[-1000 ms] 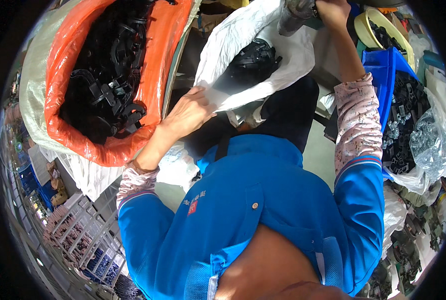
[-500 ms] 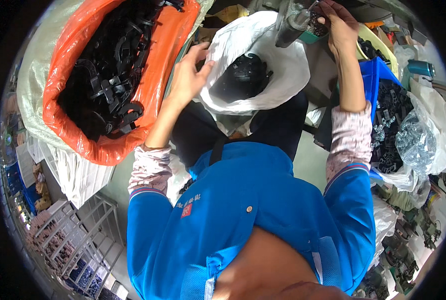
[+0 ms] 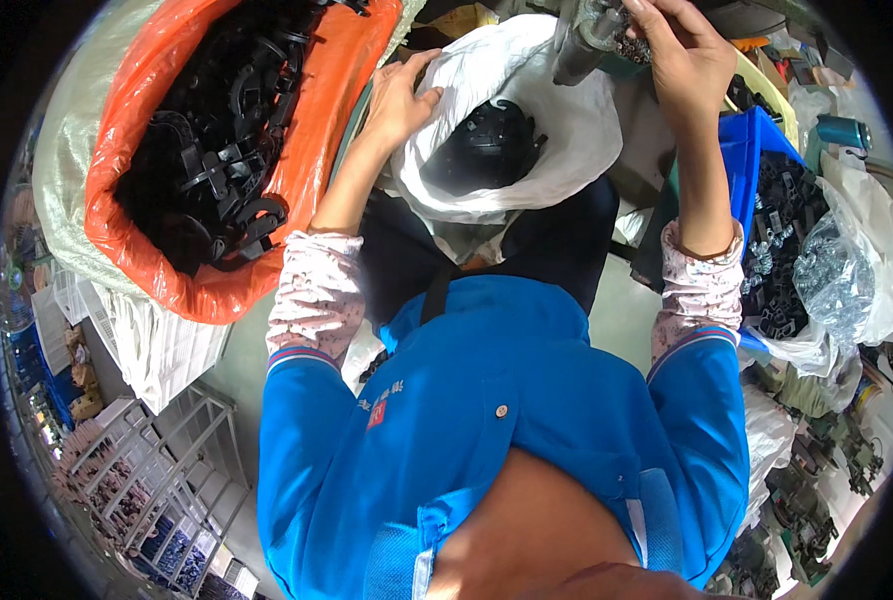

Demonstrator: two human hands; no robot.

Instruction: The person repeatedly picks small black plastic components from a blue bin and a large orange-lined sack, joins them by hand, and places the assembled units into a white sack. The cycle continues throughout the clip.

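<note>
My left hand (image 3: pixel 401 98), fingers stretched out and apart, lies along the left rim of a white bag (image 3: pixel 576 165) and seems to touch it. Inside the bag sit black plastic parts (image 3: pixel 486 145). Beyond the bag's far right rim is a grey metal machine part (image 3: pixel 578 50), partly cut off by the upper edge. My right hand (image 3: pixel 688 58) is beside it, with thumb and fingers closed near its top. What the fingertips hold, if anything, is too small to make out. Small metal pieces (image 3: pixel 630 46) lie in a green container beneath that hand.
An orange bag (image 3: pixel 316 140) full of black plastic parts (image 3: pixel 221 150) stands at my left. At my right is a blue bin (image 3: pixel 734 165) with black and clear parts, a clear plastic bag (image 3: pixel 834 285) over its side. White stacked sheets (image 3: pixel 166 345) and a metal rack (image 3: pixel 171 480) stand lower left.
My left hand has moved slightly up and to the right along the bag's rim. My right hand has turned and shifted a little, its thumb now nearer the machine part's top.
</note>
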